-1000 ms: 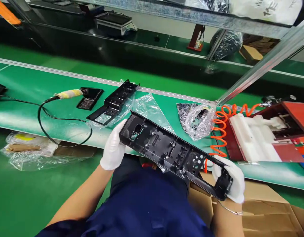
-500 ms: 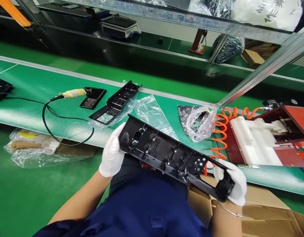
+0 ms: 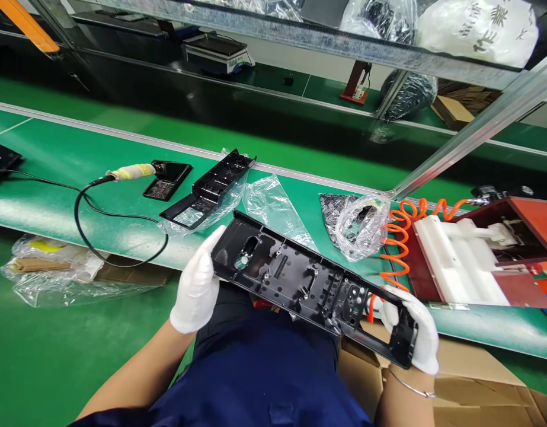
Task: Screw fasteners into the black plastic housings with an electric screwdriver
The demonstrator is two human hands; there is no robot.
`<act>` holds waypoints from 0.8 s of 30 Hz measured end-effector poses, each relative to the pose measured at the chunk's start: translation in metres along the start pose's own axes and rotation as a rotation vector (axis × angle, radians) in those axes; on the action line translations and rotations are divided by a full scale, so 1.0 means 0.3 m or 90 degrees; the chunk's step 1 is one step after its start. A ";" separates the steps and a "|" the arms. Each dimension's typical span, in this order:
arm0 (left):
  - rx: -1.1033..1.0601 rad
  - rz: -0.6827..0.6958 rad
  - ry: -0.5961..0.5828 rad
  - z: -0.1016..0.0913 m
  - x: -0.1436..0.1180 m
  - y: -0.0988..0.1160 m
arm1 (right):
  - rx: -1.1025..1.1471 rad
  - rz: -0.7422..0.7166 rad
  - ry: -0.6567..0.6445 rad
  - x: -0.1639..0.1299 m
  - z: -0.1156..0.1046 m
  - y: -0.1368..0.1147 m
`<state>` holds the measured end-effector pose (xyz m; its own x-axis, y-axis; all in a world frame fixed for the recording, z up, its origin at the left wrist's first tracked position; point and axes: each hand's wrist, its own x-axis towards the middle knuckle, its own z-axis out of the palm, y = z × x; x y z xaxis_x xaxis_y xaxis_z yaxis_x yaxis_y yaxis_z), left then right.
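I hold the panel (image 3: pixel 313 284) by both ends over my lap, ribbed inside face up, slanting from my left hand (image 3: pixel 195 284) down to my right hand (image 3: pixel 410 332). Left hand is closed on the upper end, palm against its edge, thumb hidden behind the plastic. Right hand grips the lower end around the square opening; its fingertips are tucked underneath, out of sight. Both wear white gloves.

There is moulded lettering mid-panel, too small to read. Beyond my right hand lie a bag (image 3: pixel 357 222) of small dark parts I can't make out, an orange hose (image 3: pixel 395 243) whose lower coils the panel hides, and a red jig (image 3: pixel 482 249) cut off at the frame edge. Under that hand is a box (image 3: pixel 469 379). Beyond my left hand a second panel (image 3: pixel 211 187) sits in clear film, with a taped tool (image 3: pixel 131 172) and its cable (image 3: pixel 117 237) further left. On the shelf above, a white sack (image 3: pixel 482 26) carries dark characters, partly cropped.

Against half a second ago, the panel has dropped a little toward me and lies flatter; my grips are unchanged
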<state>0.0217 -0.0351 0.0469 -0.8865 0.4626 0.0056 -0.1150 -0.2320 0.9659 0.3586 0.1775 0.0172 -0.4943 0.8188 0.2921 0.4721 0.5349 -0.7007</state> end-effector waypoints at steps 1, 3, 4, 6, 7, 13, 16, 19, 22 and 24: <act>0.004 -0.004 0.000 -0.001 -0.002 0.003 | 0.004 -0.002 0.002 0.003 0.002 0.005; 0.016 -0.009 0.001 -0.003 -0.006 0.009 | 0.010 -0.003 -0.001 0.011 0.006 0.016; 0.020 -0.012 -0.001 -0.004 -0.008 0.012 | 0.011 0.003 -0.008 0.015 0.008 0.022; 0.025 -0.017 -0.008 -0.006 -0.012 0.017 | 0.013 0.024 -0.018 0.020 0.013 0.034; 0.028 -0.019 -0.012 -0.006 -0.013 0.019 | 0.015 0.036 -0.020 0.023 0.016 0.039; 0.045 -0.012 -0.017 -0.007 -0.013 0.032 | 0.160 0.189 -0.026 0.014 0.036 0.041; 0.089 -0.010 -0.005 -0.016 -0.009 0.030 | 0.229 0.228 -0.004 0.003 0.044 0.033; 0.112 -0.021 0.001 -0.026 -0.005 0.024 | 0.246 0.235 0.038 0.004 0.050 0.024; 0.109 -0.019 0.003 -0.026 -0.007 0.024 | 0.232 0.226 0.075 0.016 0.053 0.016; 0.118 -0.014 0.002 -0.024 -0.008 0.029 | 0.206 0.214 0.092 0.023 0.054 0.008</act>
<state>0.0197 -0.0444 0.0535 -0.8859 0.4636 -0.0164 -0.0497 -0.0597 0.9970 0.3444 0.1811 0.0070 -0.2362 0.9679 0.0853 0.3256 0.1615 -0.9316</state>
